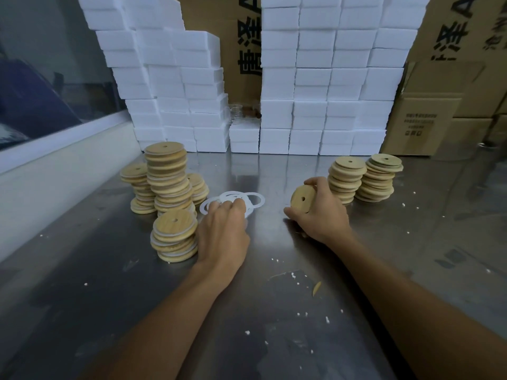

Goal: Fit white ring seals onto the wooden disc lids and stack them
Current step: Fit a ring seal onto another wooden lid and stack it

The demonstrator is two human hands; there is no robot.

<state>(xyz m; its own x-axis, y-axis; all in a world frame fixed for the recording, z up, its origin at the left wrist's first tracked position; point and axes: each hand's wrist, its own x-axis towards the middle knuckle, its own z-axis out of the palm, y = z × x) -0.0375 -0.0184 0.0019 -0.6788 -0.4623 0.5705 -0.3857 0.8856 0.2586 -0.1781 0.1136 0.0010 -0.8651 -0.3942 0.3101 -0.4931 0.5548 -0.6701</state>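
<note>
Two bare forearms reached forward over a steel table (260, 311). At far left stood stacks of sealed lids (167, 176), one short stack (174, 238) nearest. Beside it the left hand (222, 231) lay knuckles-up on loose white ring seals (233, 200), fingertips curled as if picking one; its grip was hidden. The right hand (321, 212) gripped a bare wooden disc lid (303, 200) on edge, probably awaiting a ring. Unsealed stacks (365, 178) stood at right.

A steel counter (274, 311) carries stacks of wooden lids (167, 176), loose white rings (253, 198), white foam blocks (310, 138) and scattered crumbs (293, 275).
</note>
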